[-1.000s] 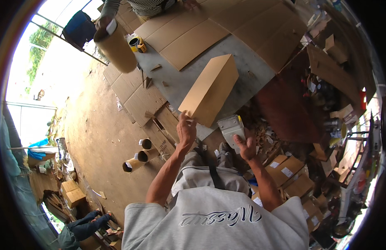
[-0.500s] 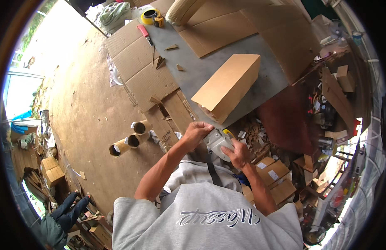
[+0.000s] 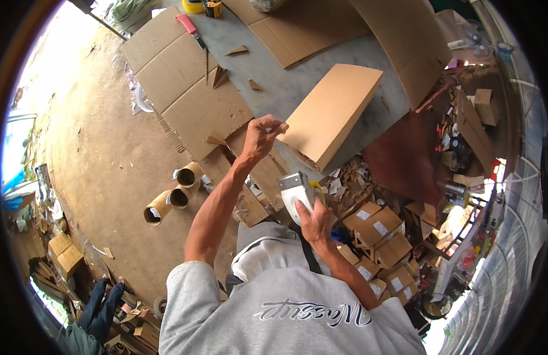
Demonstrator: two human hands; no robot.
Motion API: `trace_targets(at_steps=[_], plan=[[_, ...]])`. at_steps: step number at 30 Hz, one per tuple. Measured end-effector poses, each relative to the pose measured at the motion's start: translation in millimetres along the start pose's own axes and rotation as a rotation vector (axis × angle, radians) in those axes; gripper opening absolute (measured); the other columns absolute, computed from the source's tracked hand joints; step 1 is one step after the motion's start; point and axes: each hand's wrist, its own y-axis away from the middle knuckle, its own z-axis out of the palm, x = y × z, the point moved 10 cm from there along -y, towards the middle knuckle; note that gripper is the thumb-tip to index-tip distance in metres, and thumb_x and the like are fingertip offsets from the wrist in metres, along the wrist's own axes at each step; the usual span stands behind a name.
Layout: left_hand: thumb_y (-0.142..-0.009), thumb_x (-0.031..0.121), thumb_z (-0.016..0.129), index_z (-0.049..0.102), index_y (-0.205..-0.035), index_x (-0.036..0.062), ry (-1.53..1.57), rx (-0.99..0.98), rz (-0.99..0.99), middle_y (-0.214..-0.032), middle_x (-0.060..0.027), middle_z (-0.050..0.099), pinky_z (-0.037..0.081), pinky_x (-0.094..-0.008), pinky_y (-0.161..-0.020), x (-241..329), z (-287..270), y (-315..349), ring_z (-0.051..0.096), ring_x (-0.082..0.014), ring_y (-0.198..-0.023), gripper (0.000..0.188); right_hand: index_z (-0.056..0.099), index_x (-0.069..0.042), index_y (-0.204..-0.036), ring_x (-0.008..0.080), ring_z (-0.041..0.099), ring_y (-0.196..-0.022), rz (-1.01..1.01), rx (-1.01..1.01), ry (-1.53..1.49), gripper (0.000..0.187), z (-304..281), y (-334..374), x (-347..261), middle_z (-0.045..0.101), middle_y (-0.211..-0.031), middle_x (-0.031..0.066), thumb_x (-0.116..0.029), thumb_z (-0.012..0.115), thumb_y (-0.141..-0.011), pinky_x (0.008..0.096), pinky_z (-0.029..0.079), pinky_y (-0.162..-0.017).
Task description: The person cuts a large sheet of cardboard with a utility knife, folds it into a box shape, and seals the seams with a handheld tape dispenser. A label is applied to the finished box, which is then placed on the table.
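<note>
Gripping a white handheld tool (image 3: 293,196) in the right hand (image 3: 315,221), with the left hand (image 3: 264,138) curled — pinching what, cannot tell — beside a cardboard box (image 3: 332,106), already folded, seemingly left unclosed at the end nearer the right hand.

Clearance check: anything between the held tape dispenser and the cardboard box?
Nothing visible between the tape dispenser in the right hand and the cardboard box; the left hand, by its left corner, is outside that gap.

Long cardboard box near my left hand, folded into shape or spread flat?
Folded into shape: the cardboard box shows a broad top face and a side face meeting along a long edge.
</note>
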Motion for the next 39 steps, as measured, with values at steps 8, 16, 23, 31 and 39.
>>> trace_targets(at_steps=[8, 16, 23, 31, 39], plan=[[-0.096, 0.015, 0.081, 0.081, -0.100, 0.0009, 0.052, -0.133, 0.105, -0.086, -0.0023, 0.071, 0.052, -0.0304, -0.079, -26.6, 24.4, -51.6, 0.063, -0.0120, -0.083, 0.015, 0.066, 0.003, -0.100, 0.0511, 0.072, -0.079, 0.025, 0.145, 0.015, 0.061, 44.0, -24.8, 10.1, 0.071, -0.081, 0.0297, -0.058, 0.068, -0.098, 0.0575, 0.056, -0.070], [-0.089, 0.016, 0.088, 0.076, -0.121, 0.0041, 0.164, 0.236, 0.120, -0.142, -0.0143, 0.056, 0.056, -0.0388, -0.099, -41.9, 51.1, -52.1, 0.064, -0.0260, -0.116, 0.037, 0.065, 0.009, -0.114, 0.0510, 0.072, -0.077, 0.020, 0.151, 0.041, 0.067, 46.5, -30.2, 24.6, 0.071, -0.081, 0.0296, -0.056, 0.070, -0.097, 0.0556, 0.056, -0.069], [-0.087, 0.041, 0.087, 0.058, -0.150, 0.0021, -0.169, -0.091, -0.071, -0.157, -0.0201, 0.049, 0.051, -0.0457, -0.112, 3.2, 75.1, -41.1, 0.056, -0.0364, -0.138, 0.079, 0.065, 0.002, -0.099, 0.0525, 0.069, -0.078, -0.005, 0.187, 0.057, 0.057, 30.8, -30.7, 21.3, 0.070, -0.080, 0.0291, -0.054, 0.071, -0.096, 0.0566, 0.055, -0.069], [-0.065, 0.017, 0.083, 0.010, -0.173, 0.0277, -0.699, -0.487, -0.061, -0.172, -0.0372, 0.012, 0.027, -0.0774, -0.119, 49.8, 152.6, -1.9, 0.013, -0.0639, -0.156, 0.131, 0.060, -0.005, -0.087, 0.0443, 0.071, -0.069, -0.101, 0.148, 0.292, 0.047, 8.6, -11.6, 24.0, 0.068, -0.072, 0.0206, -0.046, 0.082, -0.088, 0.0542, 0.057, -0.065], [-0.067, 0.023, 0.081, 0.008, -0.173, 0.0145, -0.642, -0.598, 0.143, -0.169, -0.0421, 0.016, 0.015, -0.0566, -0.132, 39.4, 156.6, -13.3, 0.012, -0.0580, -0.159, 0.129, 0.063, -0.005, -0.086, 0.0414, 0.071, -0.063, -0.127, 0.099, 0.357, 0.042, -100.3, 11.6, 114.4, 0.069, -0.066, 0.0208, -0.042, 0.082, -0.087, 0.0532, 0.056, -0.065]])
